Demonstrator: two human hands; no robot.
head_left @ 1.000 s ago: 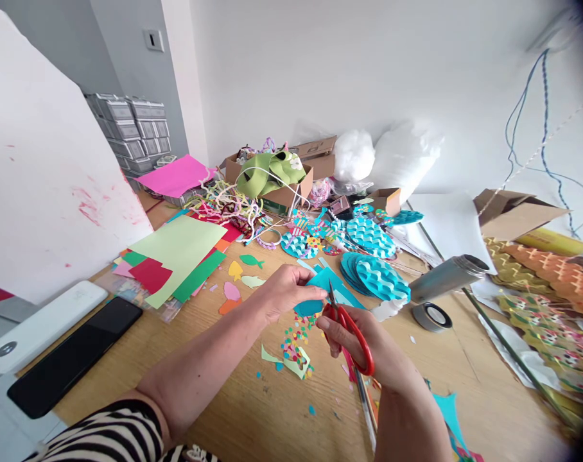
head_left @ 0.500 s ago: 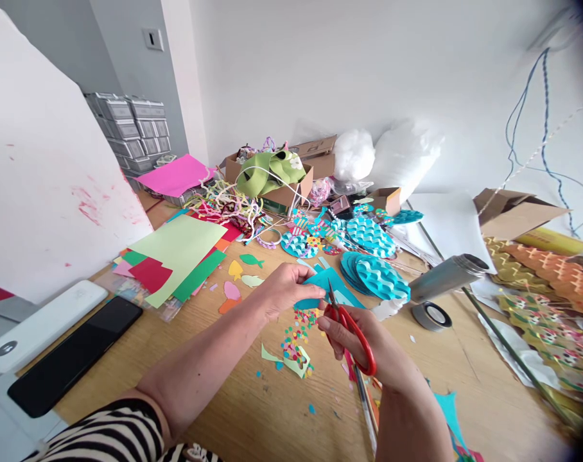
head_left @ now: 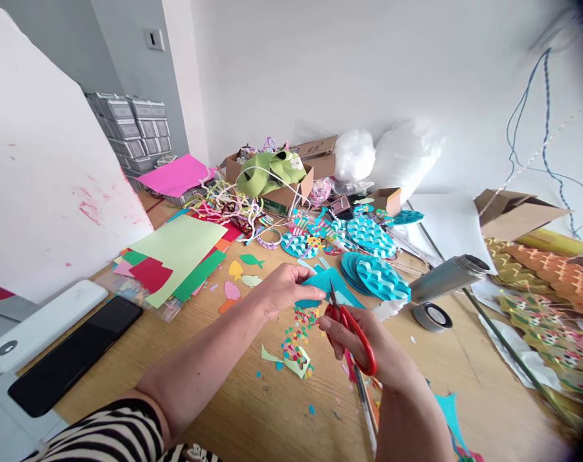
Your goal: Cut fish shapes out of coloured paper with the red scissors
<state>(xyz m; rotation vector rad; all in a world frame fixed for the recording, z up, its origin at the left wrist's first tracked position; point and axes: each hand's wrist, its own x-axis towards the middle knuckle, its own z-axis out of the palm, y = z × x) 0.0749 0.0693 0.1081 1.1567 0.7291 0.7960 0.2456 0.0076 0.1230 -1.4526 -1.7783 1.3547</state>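
My left hand (head_left: pixel 287 289) pinches a piece of blue paper (head_left: pixel 319 282) by its left side, thumb on top. Red-handled scissors (head_left: pixel 354 333) are in my right hand (head_left: pixel 363 337), with the blades pointing away from me and lying at the paper's right edge. Part of the paper is behind my fingers. Just below it, small coloured paper dots (head_left: pixel 296 333) are scattered on the wooden table (head_left: pixel 214 391). Paper fish cutouts, among them a green fish (head_left: pixel 252 260) and a pink one (head_left: pixel 232 290), lie beyond my left forearm.
Coloured paper sheets (head_left: pixel 176 250) and a black phone (head_left: pixel 74 356) lie on the left. Blue wavy discs (head_left: pixel 381 276), a steel flask (head_left: pixel 448 277) and its lid (head_left: pixel 431 316) stand to the right. Behind are a cardboard box (head_left: pixel 289 194) and pipe cleaners (head_left: pixel 228 202).
Barely anything differs. The scissor blades have shifted very slightly at the paper's edge; both hands stay in about the same place.
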